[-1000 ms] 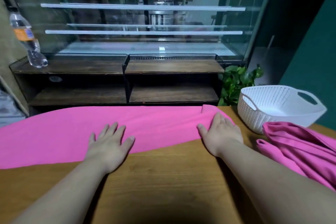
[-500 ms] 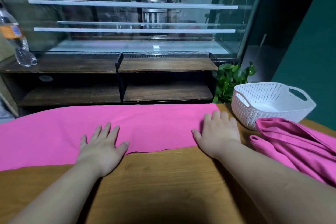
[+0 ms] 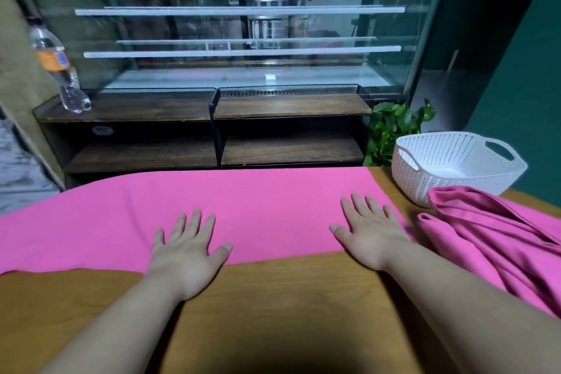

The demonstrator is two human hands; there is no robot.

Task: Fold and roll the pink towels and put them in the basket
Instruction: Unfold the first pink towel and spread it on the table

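A long pink towel lies spread flat across the far half of the wooden table. My left hand presses flat on its near edge around the middle, fingers straight and spread. My right hand lies flat on the towel's right end, fingers straight. A second pink towel sits crumpled at the right side of the table. The white perforated basket stands at the far right corner with nothing visible inside, just behind the crumpled towel.
Beyond the table stands a dark wooden shelf unit with a plastic water bottle on its left end, and a glass display case behind it. A green potted plant is beside the basket.
The folded-over flap at the towel's right end has been smoothed flat. Both hands slid a little over the towel and stay flat on it.
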